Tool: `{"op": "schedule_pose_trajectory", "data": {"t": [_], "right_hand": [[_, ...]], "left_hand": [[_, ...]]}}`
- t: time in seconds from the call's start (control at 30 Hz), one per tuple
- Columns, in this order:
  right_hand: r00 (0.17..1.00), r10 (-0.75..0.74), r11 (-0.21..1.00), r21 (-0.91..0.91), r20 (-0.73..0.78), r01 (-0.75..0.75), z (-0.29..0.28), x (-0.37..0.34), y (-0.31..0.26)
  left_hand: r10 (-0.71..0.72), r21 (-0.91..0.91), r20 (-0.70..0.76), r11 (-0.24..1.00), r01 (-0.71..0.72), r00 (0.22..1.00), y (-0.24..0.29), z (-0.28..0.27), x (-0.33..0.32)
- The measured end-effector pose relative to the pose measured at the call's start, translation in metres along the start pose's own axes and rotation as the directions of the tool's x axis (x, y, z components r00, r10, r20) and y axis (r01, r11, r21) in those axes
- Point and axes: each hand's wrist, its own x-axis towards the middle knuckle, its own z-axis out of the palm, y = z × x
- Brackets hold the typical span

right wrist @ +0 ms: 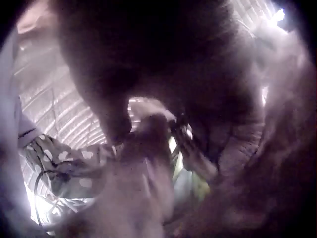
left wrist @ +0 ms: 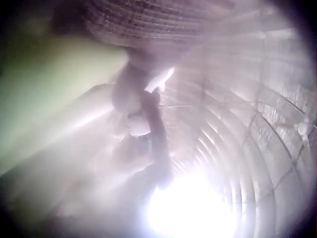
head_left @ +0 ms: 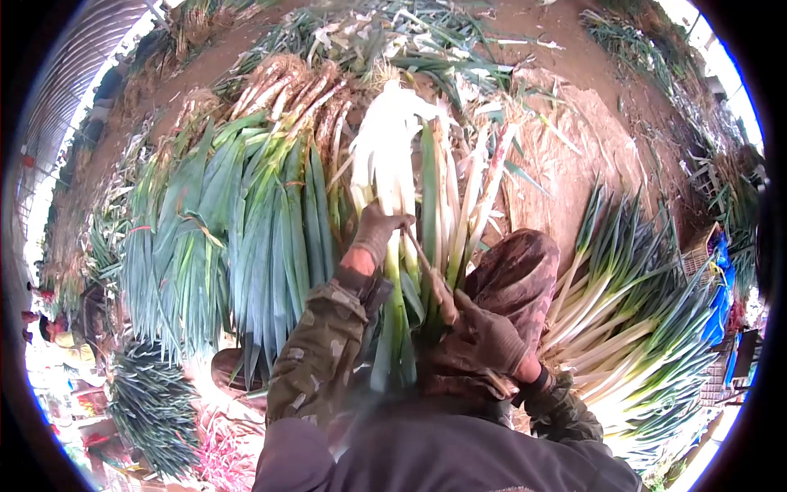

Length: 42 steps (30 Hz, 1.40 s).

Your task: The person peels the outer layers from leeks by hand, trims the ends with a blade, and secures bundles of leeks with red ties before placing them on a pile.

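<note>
My gloved left hand [head_left: 377, 234] grips a few leeks [head_left: 385, 156] partway along their stalks. Their bright white shanks point away from me, and the green leaves trail towards my lap. In the left wrist view a pale green stalk [left wrist: 59, 84] runs blurred beneath the knitted glove. To the right and lower, my gloved right hand [head_left: 494, 340] holds a brown, tapering strip [head_left: 438, 291], like a withered outer leaf. The strip's thin end reaches up to the stalks beside my left fingers; I cannot tell what it is for certain.
Untrimmed leeks with muddy roots and long green leaves [head_left: 246, 213] lie to the left. Pale-stalked leeks [head_left: 615, 316] are piled at the right. My bent knee [head_left: 516, 271] rises beside the right hand. Leaf scraps [head_left: 369, 37] litter the ground ahead.
</note>
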Motion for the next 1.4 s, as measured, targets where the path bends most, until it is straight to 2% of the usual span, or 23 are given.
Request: {"op": "schedule_pose_trajectory", "data": {"t": [0.07,0.1,0.13,0.23,0.3,0.37,0.43,0.5,0.57,0.6,0.63,0.67,0.7,0.73,0.77,0.8,0.83,1.0,1.13,1.27,1.33,1.37,1.4], "right_hand": [[0.988,-0.113,0.993,0.022,-0.106,0.116,-0.004,0.008,0.010],[0.966,-0.135,0.978,0.129,-0.220,0.166,-0.011,0.022,0.004],[0.942,-0.134,0.966,0.173,-0.306,0.193,-0.022,0.030,-0.006],[0.912,-0.022,0.966,0.225,-0.410,0.124,-0.038,0.082,-0.038],[0.864,-0.032,0.983,0.139,-0.502,0.117,-0.027,0.130,-0.053],[0.920,0.096,0.968,0.251,-0.379,0.002,-0.022,0.170,-0.075],[0.910,0.120,0.947,0.322,-0.397,0.016,-0.003,0.198,-0.082],[0.916,0.057,0.938,0.335,-0.398,0.088,-0.001,0.210,-0.110],[0.837,-0.190,0.843,0.352,-0.513,0.407,-0.016,0.209,-0.153],[0.922,-0.128,0.792,0.523,-0.365,0.316,-0.037,0.195,-0.187],[0.821,-0.259,0.853,0.278,-0.509,0.441,-0.044,0.207,-0.209],[0.812,-0.325,0.765,0.369,-0.485,0.527,-0.065,0.195,-0.243],[0.669,-0.442,0.684,0.258,-0.597,0.682,-0.078,0.195,-0.277],[0.627,-0.530,0.580,0.294,-0.571,0.759,-0.094,0.190,-0.302],[0.475,-0.605,0.591,0.039,-0.639,0.806,-0.101,0.216,-0.333],[0.547,-0.630,0.645,0.022,-0.552,0.764,-0.125,0.200,-0.368],[0.419,-0.688,0.645,-0.234,-0.592,0.727,-0.123,0.241,-0.410],[0.337,-0.884,0.458,-0.452,-0.324,0.766,-0.139,0.256,-0.469],[0.395,-0.912,0.397,-0.484,-0.112,0.780,-0.152,0.251,-0.423],[0.531,-0.843,0.448,-0.441,0.079,0.777,-0.167,0.214,-0.335],[0.662,-0.741,0.546,-0.471,0.115,0.693,-0.165,0.187,-0.291],[0.861,-0.504,0.602,-0.686,0.070,0.409,-0.158,0.164,-0.280],[0.848,-0.525,0.678,-0.569,0.069,0.465,-0.158,0.146,-0.252]], "left_hand": [[0.154,-0.363,0.007,0.921,-0.141,0.988,0.003,0.001,-0.015],[0.116,-0.287,-0.011,0.951,-0.114,0.993,0.003,-0.002,-0.015],[0.243,-0.379,0.051,0.902,-0.207,0.969,-0.002,-0.004,-0.018],[0.123,-0.027,-0.106,0.992,-0.127,0.987,0.041,0.008,-0.062],[0.308,0.087,-0.041,0.949,-0.304,0.950,0.017,-0.002,-0.046],[0.491,0.257,-0.061,0.849,-0.461,0.869,0.010,0.002,-0.027],[0.546,0.318,-0.155,0.817,-0.482,0.824,0.031,-0.002,-0.051],[0.615,0.470,-0.227,0.748,-0.469,0.755,0.029,-0.036,-0.043],[0.642,0.474,-0.209,0.726,-0.498,0.737,0.064,-0.065,-0.062],[0.750,0.455,-0.142,0.629,-0.630,0.646,0.097,-0.065,-0.090],[0.852,0.874,-0.031,0.276,-0.399,0.523,0.090,-0.102,-0.074],[0.819,0.614,-0.168,0.522,-0.591,0.549,0.122,-0.109,-0.090],[0.769,0.250,-0.302,0.634,-0.732,0.564,0.153,-0.116,-0.107],[0.743,0.117,-0.385,0.628,-0.769,0.548,0.172,-0.128,-0.109],[0.735,0.099,-0.430,0.616,-0.782,0.524,0.187,-0.144,-0.108],[0.718,0.054,-0.472,0.603,-0.796,0.512,0.201,-0.154,-0.105],[0.711,0.026,-0.496,0.585,-0.810,0.498,0.215,-0.163,-0.102],[0.698,-0.099,-0.512,0.531,-0.841,0.501,0.260,-0.181,-0.088],[0.688,-0.344,-0.420,0.482,-0.806,0.591,0.243,-0.140,-0.082],[0.650,-0.664,-0.230,0.440,-0.605,0.725,0.190,-0.070,-0.089],[0.627,-0.778,-0.124,0.420,-0.468,0.769,0.159,-0.035,-0.099],[0.590,-0.808,-0.089,0.428,-0.404,0.803,0.150,-0.013,-0.112],[0.543,-0.824,-0.049,0.453,-0.341,0.838,0.138,0.014,-0.131]]}}
